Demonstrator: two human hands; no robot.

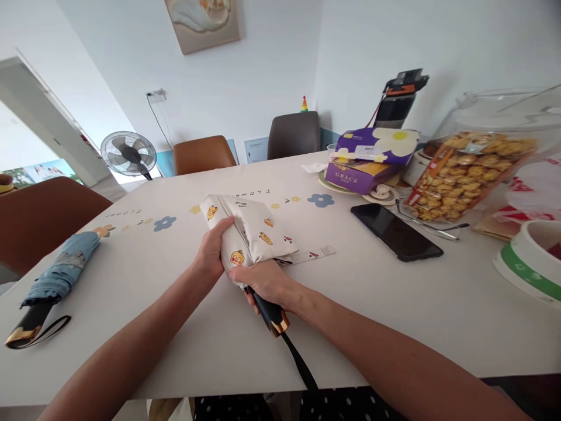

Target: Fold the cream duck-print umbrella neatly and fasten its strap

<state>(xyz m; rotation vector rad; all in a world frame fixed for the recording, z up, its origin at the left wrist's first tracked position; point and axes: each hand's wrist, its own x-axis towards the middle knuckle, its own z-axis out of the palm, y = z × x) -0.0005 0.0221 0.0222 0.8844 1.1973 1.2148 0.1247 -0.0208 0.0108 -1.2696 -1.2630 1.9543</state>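
Observation:
A white folding umbrella (258,225) with yellow cartoon prints lies over the middle of the table, its canopy loosely gathered and one flap spread to the right. My left hand (215,245) is closed around the far left side of the canopy. Near the handle, my right hand (265,283) grips the lower end of the fabric, thumb on top. The black handle (269,310) with a gold-coloured end pokes out below it, and a black wrist strap (300,362) hangs toward the table's front edge. A pale strap (319,253) sticks out beyond the flap.
A rolled light-blue umbrella (65,269) lies at left. To the right are a black phone (397,231), glasses (433,228), a purple box (362,175), a large snack jar (477,169), a dark bottle (397,105) and a white-and-green tub (530,263). Chairs (204,155) stand behind the table (175,327).

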